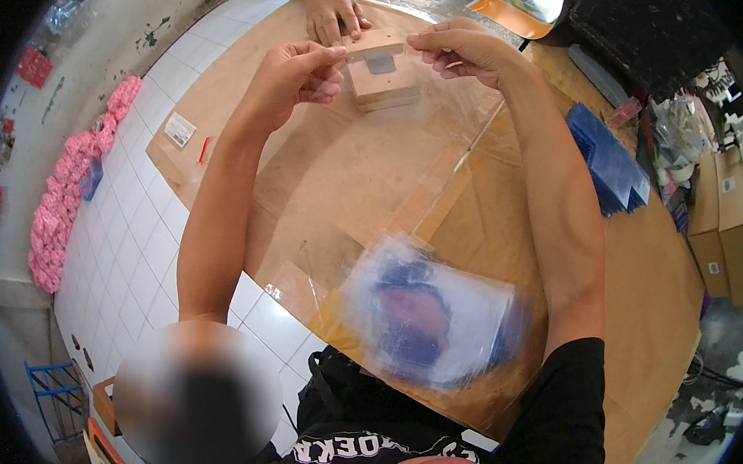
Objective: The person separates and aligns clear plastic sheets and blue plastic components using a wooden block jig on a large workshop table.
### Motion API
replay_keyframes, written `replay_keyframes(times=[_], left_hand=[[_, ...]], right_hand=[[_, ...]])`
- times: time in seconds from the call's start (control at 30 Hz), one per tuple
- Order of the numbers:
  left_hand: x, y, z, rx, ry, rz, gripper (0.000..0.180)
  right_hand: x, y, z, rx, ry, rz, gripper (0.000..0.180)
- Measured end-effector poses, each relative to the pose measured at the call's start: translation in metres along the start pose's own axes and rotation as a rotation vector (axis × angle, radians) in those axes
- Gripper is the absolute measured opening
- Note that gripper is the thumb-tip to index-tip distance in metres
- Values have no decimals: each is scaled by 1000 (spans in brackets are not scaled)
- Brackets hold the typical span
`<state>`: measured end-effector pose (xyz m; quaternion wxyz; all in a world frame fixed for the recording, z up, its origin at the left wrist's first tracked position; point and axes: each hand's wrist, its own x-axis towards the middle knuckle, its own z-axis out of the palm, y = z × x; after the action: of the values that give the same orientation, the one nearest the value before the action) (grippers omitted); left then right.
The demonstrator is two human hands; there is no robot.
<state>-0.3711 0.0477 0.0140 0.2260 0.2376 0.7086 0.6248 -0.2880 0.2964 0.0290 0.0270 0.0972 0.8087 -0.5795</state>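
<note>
My left hand (296, 78) is closed in a pinch beside the left end of a light wooden block (387, 88). Thumb and fingertips of my right hand (463, 52) are pinched together near the block's upper right corner. What lies between the fingers of either hand is too thin or clear to make out. The block has a raised bar along its far side and a grey metal plate (380, 64) set in its middle. Another person's hand (332, 15) rests at the bar's far left end, fingers touching or almost touching it.
Closer to my body, a blurred pile of clear and blue plastic sheets (434, 321) lies on the brown table (323, 186). Blue plastic packs (601, 157) sit at the right, near cardboard boxes (725, 224). A white label (179, 129) and small red item (205, 149) lie left.
</note>
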Motion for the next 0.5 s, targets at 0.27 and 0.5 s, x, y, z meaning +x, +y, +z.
replay_keyframes(times=[0.27,0.5], left_hand=[[0,-4,0,62,-338,-295,20],[4,-17,-5,63,-388,-284,19]], right_hand=[[-4,8,-15,-12,-251,271,21],[-6,9,-8,-120,-291,255,20]])
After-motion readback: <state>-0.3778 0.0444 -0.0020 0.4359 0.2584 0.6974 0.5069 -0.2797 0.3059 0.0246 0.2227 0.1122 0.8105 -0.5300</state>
